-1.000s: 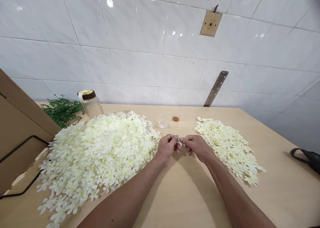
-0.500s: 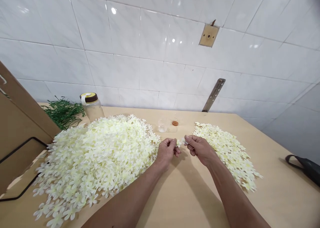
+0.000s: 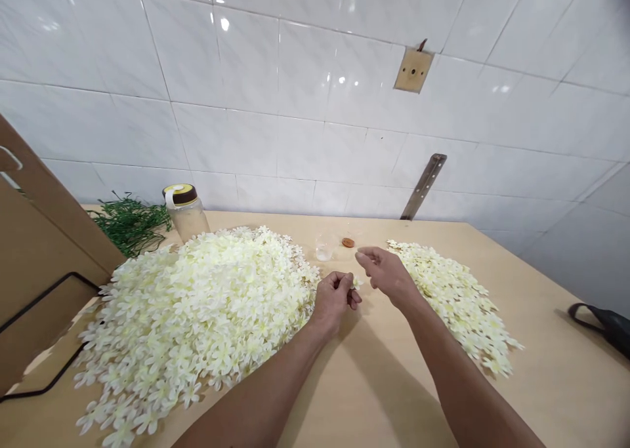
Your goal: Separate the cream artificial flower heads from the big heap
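A big heap of cream fabric flowers (image 3: 197,310) covers the left half of the wooden table (image 3: 374,382). A smaller, flatter pile of flowers (image 3: 453,297) lies to the right. My left hand (image 3: 335,298) is closed beside the big heap, pinching a small cream flower at its fingertips. My right hand (image 3: 386,274) hovers a little above and to the right, fingers curled with the tips pinched together; what they hold, if anything, is too small to make out. It sits between the small clear cup (image 3: 323,246) and the right pile.
A clear jar with a brown-and-yellow lid (image 3: 184,210) and green plastic stems (image 3: 128,224) stand at the back left. A brown cardboard box (image 3: 39,264) rises at the left edge. A small brown cap (image 3: 348,243) lies by the cup. A black strap (image 3: 603,322) lies at far right.
My hands were together, both pinching one flower; now they have parted. The right hand has lifted toward the cup, the left keeps the flower. The view shifted slightly.
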A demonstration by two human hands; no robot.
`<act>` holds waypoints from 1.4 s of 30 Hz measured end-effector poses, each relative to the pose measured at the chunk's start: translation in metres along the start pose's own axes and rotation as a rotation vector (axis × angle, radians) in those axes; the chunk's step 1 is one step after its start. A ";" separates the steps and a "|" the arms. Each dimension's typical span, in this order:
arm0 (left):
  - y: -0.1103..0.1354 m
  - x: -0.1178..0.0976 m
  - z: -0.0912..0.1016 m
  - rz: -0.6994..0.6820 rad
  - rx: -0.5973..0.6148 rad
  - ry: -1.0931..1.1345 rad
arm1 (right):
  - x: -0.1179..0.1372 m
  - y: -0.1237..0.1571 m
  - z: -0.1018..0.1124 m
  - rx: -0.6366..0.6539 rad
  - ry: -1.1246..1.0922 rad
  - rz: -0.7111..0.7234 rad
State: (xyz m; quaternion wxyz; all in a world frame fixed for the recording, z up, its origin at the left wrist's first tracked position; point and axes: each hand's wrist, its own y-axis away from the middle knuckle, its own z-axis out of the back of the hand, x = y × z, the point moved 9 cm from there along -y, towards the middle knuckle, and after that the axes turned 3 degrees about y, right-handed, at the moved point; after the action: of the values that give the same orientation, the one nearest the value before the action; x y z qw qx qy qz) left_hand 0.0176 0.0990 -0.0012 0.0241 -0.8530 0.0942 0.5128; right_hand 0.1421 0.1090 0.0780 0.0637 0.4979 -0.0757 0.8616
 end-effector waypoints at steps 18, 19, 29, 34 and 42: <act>-0.002 0.005 -0.005 -0.006 0.070 -0.050 | -0.058 0.023 -0.028 0.287 -0.364 -0.112; -0.001 0.005 -0.007 0.003 0.087 -0.041 | -0.058 0.023 -0.028 0.282 -0.367 -0.119; -0.003 0.007 -0.005 0.044 0.124 -0.024 | -0.066 0.028 -0.024 0.286 -0.357 -0.177; -0.002 0.007 -0.007 0.025 0.140 -0.032 | -0.059 0.033 -0.020 0.315 -0.376 -0.182; 0.001 0.004 -0.012 0.058 0.175 0.011 | -0.065 0.031 -0.017 0.294 -0.343 -0.151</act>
State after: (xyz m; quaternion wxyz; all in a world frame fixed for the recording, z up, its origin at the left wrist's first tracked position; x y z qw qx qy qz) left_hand 0.0296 0.0954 0.0015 0.0831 -0.8474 0.1637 0.4982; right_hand 0.1543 0.0800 0.0108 0.0413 0.6453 0.0783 0.7588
